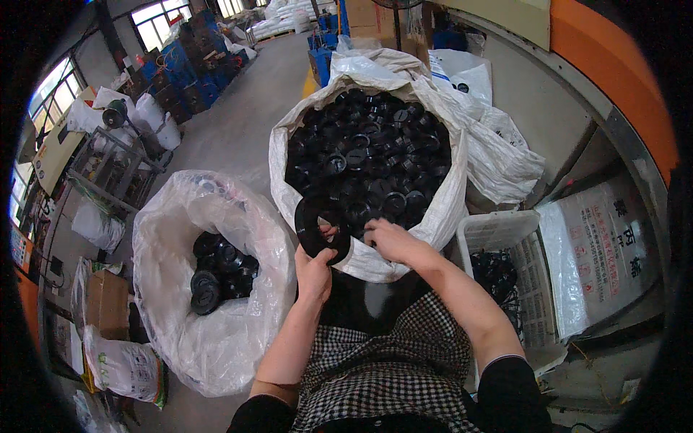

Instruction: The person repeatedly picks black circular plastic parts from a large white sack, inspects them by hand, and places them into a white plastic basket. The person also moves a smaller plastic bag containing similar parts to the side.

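Note:
My left hand [315, 273] grips a black ring-shaped plastic part [308, 227] by its lower edge, tilted up before the near side of a white woven sack. Fingertips show through the hole in its middle. My right hand [394, 242] is at the near rim of the woven sack [279, 157], fingers curled beside the black caps. Whether it holds anything is hidden. Round black plastic caps [368, 151] fill that sack nearly to its mouth. To the left stands a clear plastic bag [211, 346] with fewer black caps [208, 292] inside.
On the right a white plastic crate [533, 281] holds small black scraps [494, 273]. Beside it lies a printed white sack [601, 249]. A cardboard box [108, 303] and a filled bag [124, 368] stand at the left. An orange-edged machine [622, 65] borders the right.

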`<action>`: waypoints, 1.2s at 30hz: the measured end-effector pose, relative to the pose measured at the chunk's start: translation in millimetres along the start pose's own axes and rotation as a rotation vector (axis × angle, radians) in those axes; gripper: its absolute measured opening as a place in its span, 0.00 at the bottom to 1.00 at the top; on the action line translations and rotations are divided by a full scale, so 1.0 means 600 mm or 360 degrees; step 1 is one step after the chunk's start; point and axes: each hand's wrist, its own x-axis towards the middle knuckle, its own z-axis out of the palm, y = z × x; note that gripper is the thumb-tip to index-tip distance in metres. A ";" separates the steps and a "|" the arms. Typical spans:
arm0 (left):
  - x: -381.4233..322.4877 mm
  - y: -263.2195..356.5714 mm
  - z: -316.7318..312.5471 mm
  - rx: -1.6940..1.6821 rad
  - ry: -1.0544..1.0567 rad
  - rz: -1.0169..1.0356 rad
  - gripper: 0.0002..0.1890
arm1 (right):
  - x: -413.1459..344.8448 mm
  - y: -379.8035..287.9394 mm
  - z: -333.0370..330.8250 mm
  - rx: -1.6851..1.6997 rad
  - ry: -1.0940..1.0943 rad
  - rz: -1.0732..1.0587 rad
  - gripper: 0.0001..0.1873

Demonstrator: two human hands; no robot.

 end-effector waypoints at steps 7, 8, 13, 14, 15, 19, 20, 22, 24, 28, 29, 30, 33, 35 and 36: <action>-0.020 0.012 -0.005 -0.0032 0.0117 -0.0036 0.28 | 0.033 0.018 0.006 -0.0224 0.0034 -0.0051 0.07; -0.018 0.014 -0.013 0.0012 0.0119 -0.0006 0.28 | 0.031 0.018 -0.009 -0.0095 0.0020 0.0087 0.08; -0.032 0.020 0.003 0.0161 -0.0020 -0.0026 0.28 | 0.012 -0.079 -0.084 0.0846 0.0564 0.0371 0.09; -0.038 0.015 0.016 0.0201 -0.0066 -0.0022 0.27 | 0.005 -0.110 -0.095 0.1057 0.0611 0.0320 0.09; -0.048 0.016 0.032 0.0167 -0.0119 -0.0108 0.26 | -0.007 -0.136 -0.108 0.1022 0.0502 0.0289 0.07; -0.056 0.000 0.043 0.0244 -0.0281 0.0013 0.25 | -0.022 -0.143 -0.123 0.0528 0.0617 -0.0159 0.07; -0.059 0.000 0.043 0.0269 -0.0299 0.0025 0.25 | -0.027 -0.137 -0.132 0.0517 0.0539 -0.0205 0.07; -0.061 0.000 0.044 0.0308 -0.0331 0.0009 0.25 | -0.033 -0.129 -0.138 0.0638 0.0470 -0.0203 0.06; -0.061 0.005 0.045 0.0326 -0.0352 -0.0042 0.25 | -0.038 -0.115 -0.142 0.0446 0.0394 -0.0385 0.06; -0.066 0.054 0.062 0.0231 -0.0333 -0.0474 0.26 | -0.049 -0.085 -0.162 -0.0128 0.0217 -0.0913 0.05; -0.065 0.047 0.060 0.0201 -0.0371 -0.0425 0.26 | -0.051 -0.083 -0.168 -0.0159 0.0173 -0.1000 0.05; -0.065 0.036 0.055 0.0172 -0.0410 -0.0370 0.27 | -0.052 -0.084 -0.171 -0.0176 0.0284 -0.1025 0.06; -0.071 0.010 0.058 0.0738 -0.0527 0.0332 0.30 | -0.051 -0.100 -0.169 0.0293 0.0484 -0.0656 0.07; -0.077 0.011 0.077 0.1089 -0.0465 0.0860 0.32 | -0.053 -0.120 -0.174 0.0659 0.0400 -0.0259 0.08; -0.074 0.003 0.072 0.1078 -0.0446 0.0856 0.33 | -0.054 -0.131 -0.180 0.0841 0.0358 -0.0060 0.09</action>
